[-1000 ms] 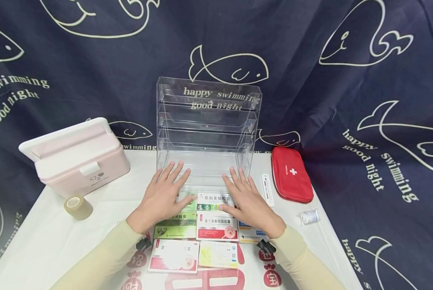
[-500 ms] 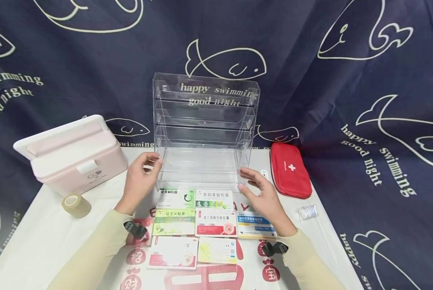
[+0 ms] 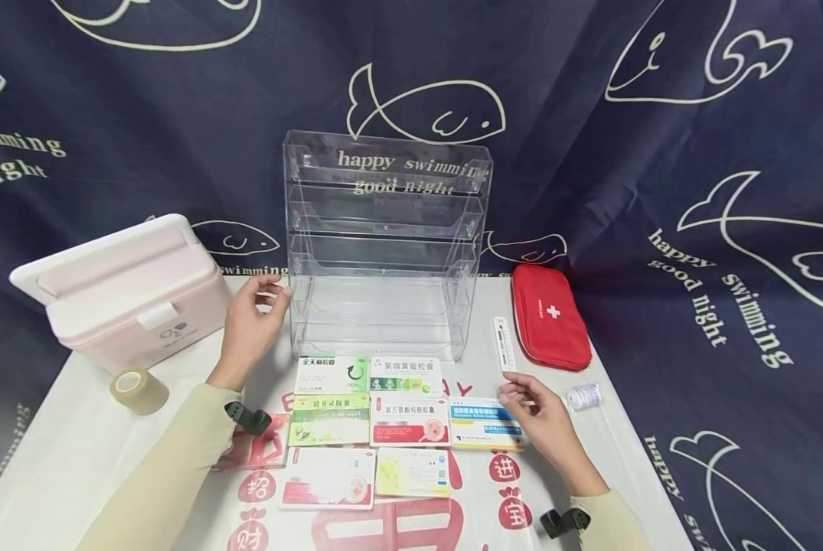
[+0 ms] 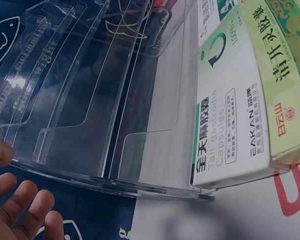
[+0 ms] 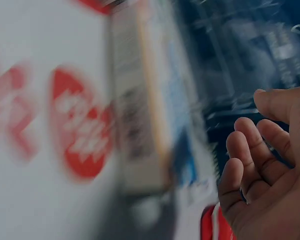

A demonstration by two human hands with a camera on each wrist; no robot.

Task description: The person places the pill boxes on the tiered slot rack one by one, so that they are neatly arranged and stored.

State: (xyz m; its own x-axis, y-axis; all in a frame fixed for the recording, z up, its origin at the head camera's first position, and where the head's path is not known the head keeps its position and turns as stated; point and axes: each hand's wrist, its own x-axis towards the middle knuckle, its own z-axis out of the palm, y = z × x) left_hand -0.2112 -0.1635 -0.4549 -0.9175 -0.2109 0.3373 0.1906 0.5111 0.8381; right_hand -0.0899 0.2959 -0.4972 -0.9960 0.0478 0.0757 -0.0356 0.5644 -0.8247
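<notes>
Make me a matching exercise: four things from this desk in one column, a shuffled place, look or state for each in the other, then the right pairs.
Things:
1. Clear rack
2. Blue-and-white box
3. Red pouch
4. Tape roll

Descriptions:
A. marked with a white cross
B. just in front of the pink case
C. see-through, with the left hand at its side
D. at the right end of its row, by the right hand

Right pairs: 1-C, 2-D, 3-A, 4-B
</notes>
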